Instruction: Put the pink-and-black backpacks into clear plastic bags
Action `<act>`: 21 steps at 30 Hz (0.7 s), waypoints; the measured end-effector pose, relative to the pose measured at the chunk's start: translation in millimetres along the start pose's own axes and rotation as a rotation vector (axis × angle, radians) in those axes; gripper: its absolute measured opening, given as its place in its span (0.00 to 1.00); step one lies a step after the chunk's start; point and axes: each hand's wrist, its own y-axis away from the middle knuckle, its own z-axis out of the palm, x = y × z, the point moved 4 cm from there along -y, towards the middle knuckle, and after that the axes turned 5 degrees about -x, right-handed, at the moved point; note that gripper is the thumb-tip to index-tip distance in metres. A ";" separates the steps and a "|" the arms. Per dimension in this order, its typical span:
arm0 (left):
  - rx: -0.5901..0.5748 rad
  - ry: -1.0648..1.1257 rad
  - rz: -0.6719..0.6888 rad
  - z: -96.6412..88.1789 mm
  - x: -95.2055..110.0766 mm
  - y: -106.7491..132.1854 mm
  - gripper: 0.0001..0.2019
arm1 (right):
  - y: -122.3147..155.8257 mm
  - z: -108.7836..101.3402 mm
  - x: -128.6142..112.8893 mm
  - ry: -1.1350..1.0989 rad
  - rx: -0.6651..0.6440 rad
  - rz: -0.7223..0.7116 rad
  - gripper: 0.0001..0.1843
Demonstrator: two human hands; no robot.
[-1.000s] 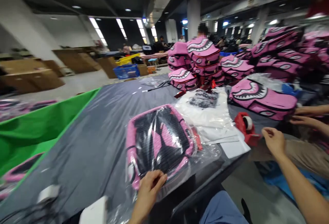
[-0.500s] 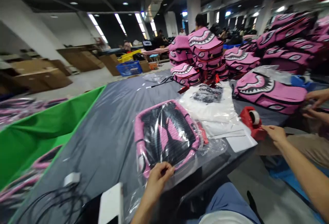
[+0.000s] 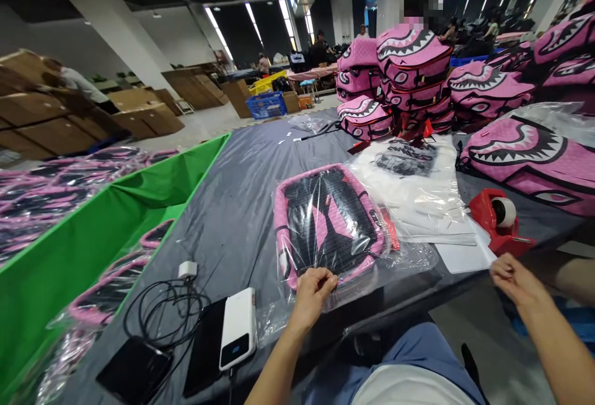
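A pink and black backpack (image 3: 328, 222) lies flat on the table inside a clear plastic bag (image 3: 409, 262). My left hand (image 3: 316, 287) is closed on the near edge of that bag, thumb and fingers pinched together. At the right, my right hand (image 3: 515, 278) is held just in front of a red tape dispenser (image 3: 499, 222) with a roll of tape in it. Its fingertips are pressed together; whatever is between them is too small to make out. A white sheet of paper (image 3: 465, 250) lies under the plastic bags beside the dispenser.
White plastic bags (image 3: 413, 188) are stacked behind the dispenser. Pink shark-face backpacks (image 3: 413, 70) are piled along the back and right. At the left stand a green bin (image 3: 111, 213) with bagged backpacks, a white power bank (image 3: 238, 327) and tangled cables (image 3: 162, 306).
My right hand has come away from the tape dispenser towards me. My left hand stays at the bag's near edge. The view has turned left, and the other person's hands are out of frame.
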 end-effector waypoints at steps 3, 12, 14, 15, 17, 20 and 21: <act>0.013 -0.013 0.007 -0.7 2.1 1.2 0.18 | 31.0 63.7 12.2 -0.019 -0.218 0.109 0.33; -0.018 0.037 0.006 -3.0 0.9 4.6 0.14 | 52.8 256.3 -55.0 0.702 -1.400 -0.276 0.24; -0.010 0.029 0.018 -1.6 0.5 3.6 0.13 | 46.4 287.6 -54.3 0.874 -1.585 -0.351 0.21; -0.007 0.027 0.023 -0.8 0.2 3.2 0.13 | 43.7 300.6 -49.9 0.967 -1.653 -0.376 0.19; 0.002 0.025 0.021 0.4 -0.4 2.6 0.12 | 39.4 321.4 -36.5 1.165 -1.740 -0.408 0.16; 0.004 0.018 0.008 1.2 -0.4 3.2 0.11 | 30.5 339.1 -16.1 1.483 -1.711 -0.411 0.13; 0.003 0.015 0.008 1.2 0.0 3.7 0.11 | 26.1 341.6 -12.3 1.566 -1.650 -0.398 0.12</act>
